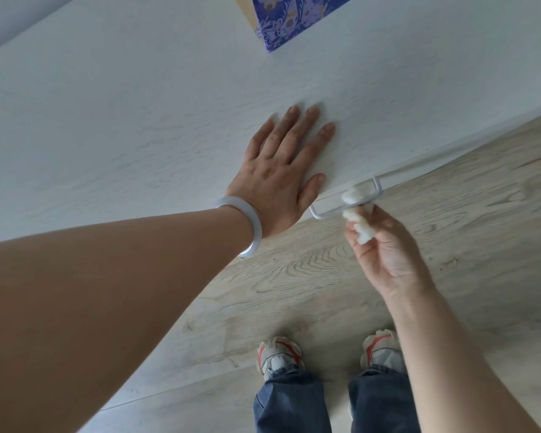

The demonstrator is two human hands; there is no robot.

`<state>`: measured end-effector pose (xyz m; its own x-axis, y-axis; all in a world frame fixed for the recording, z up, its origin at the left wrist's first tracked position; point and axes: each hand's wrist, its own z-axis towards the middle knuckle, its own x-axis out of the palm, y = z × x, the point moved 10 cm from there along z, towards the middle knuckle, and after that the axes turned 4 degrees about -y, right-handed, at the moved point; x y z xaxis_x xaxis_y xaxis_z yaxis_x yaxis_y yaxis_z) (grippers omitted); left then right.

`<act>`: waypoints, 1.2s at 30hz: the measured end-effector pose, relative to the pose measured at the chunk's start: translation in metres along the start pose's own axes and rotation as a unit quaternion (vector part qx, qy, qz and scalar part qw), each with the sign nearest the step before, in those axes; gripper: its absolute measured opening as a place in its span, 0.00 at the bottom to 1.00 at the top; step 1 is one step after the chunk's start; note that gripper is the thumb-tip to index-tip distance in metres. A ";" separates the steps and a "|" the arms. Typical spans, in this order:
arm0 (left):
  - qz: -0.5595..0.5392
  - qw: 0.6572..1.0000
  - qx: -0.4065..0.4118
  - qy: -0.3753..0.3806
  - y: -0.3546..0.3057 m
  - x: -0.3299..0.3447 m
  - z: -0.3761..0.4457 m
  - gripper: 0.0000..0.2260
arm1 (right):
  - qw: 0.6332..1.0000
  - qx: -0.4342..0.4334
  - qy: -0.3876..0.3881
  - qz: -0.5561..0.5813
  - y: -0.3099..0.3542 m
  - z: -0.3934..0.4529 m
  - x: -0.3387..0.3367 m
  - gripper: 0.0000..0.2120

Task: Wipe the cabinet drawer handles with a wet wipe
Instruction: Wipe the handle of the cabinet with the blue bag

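Observation:
I look straight down over a white cabinet top [138,120]. My left hand [281,164] lies flat on it with straight fingers, near the front edge. Just below that edge a white metal drawer handle [325,214] sticks out from the cabinet front. My right hand [384,248] pinches a bunched white wet wipe [361,228], and the wipe is wrapped around the handle bar near its right end. The drawer front itself is hidden under the cabinet top.
A blue box with a white floral pattern [291,17] stands on the cabinet top at the back. Light wood-look floor [294,276] lies below. My two feet in sneakers [278,354] stand close to the cabinet.

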<state>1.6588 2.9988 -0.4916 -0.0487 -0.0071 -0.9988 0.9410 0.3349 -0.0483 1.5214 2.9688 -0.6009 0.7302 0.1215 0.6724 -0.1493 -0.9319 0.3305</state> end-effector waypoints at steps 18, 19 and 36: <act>0.013 1.000 -0.002 -0.001 -0.001 0.000 0.001 0.27 | 0.982 -0.018 -0.145 -0.119 0.006 -0.017 0.004 0.05; 0.013 1.000 -0.001 -0.003 -0.001 -0.001 0.001 0.27 | 0.983 -0.031 -0.157 -0.092 0.020 -0.013 -0.004 0.06; 0.016 1.000 -0.008 0.007 0.003 0.004 0.000 0.27 | 0.913 -0.039 -0.111 -0.391 0.011 -0.034 0.010 0.04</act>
<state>1.6612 2.9999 -0.4960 -0.0237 0.0178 -0.9996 0.9366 0.3501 -0.0159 1.5044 2.9708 -0.5683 0.7498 0.6587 0.0625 0.4345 -0.5615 0.7042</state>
